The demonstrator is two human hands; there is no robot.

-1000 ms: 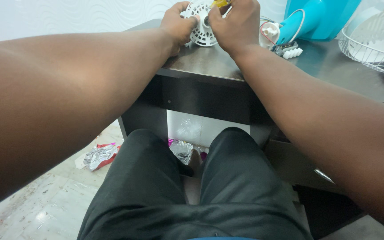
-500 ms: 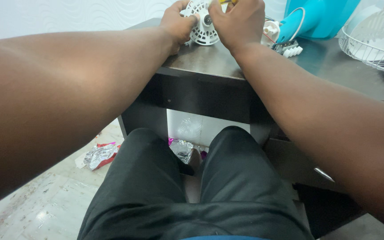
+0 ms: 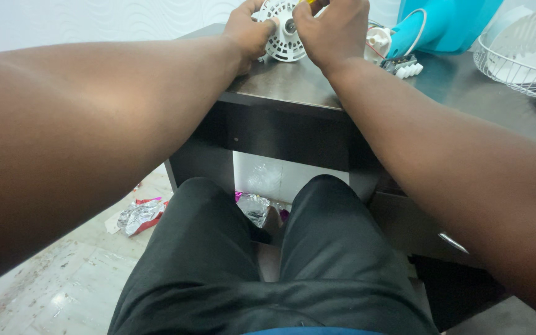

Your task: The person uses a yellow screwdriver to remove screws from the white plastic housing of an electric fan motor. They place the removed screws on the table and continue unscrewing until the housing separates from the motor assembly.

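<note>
Change: over the last second the white slotted motor housing (image 3: 285,38) and both hands have drifted slightly towards the far edge of the view; the yellow tool tip (image 3: 309,2) is now nearly cut off.
Meaning: probably the same fiddly step, no visible progress.
Left hand (image 3: 247,31): fingers curled on the housing's left rim, steadying it on the dark table (image 3: 293,84).
Right hand (image 3: 333,31): closed over the tool at the housing's right side; arm stretched forward.
Right of it: blue fan body (image 3: 442,25), wire guard (image 3: 516,62).
</note>
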